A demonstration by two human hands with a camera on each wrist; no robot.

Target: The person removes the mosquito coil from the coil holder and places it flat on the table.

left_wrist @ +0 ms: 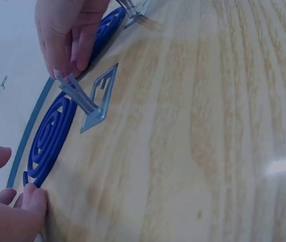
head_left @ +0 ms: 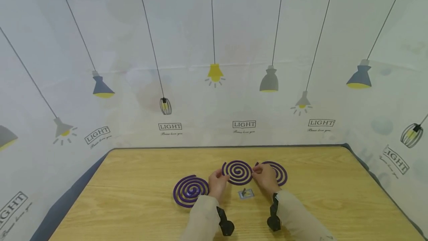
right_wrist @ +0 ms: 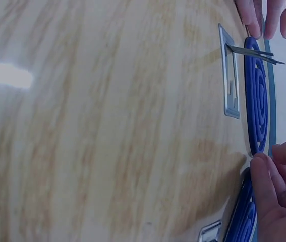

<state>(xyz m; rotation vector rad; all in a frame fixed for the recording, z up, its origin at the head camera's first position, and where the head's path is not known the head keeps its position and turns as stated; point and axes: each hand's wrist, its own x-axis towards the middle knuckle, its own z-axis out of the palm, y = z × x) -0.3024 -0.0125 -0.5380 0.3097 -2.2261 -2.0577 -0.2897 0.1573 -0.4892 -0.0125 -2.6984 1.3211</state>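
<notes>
Wall with printed lamps rises behind the wooden table before us. Three coils sit in a row: the left coil, the right coil, partly hidden, and the middle coil between our hands; we cannot tell whether this one touches the wood. Our left hand pinches its left edge, our right hand its right. Just nearer us lies a stand, its prong tilted up.

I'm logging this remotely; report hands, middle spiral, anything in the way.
Left hand, right hand: grip on opposite edges of middle spiral. Metal stand on near side; no evident obstruction.
</notes>
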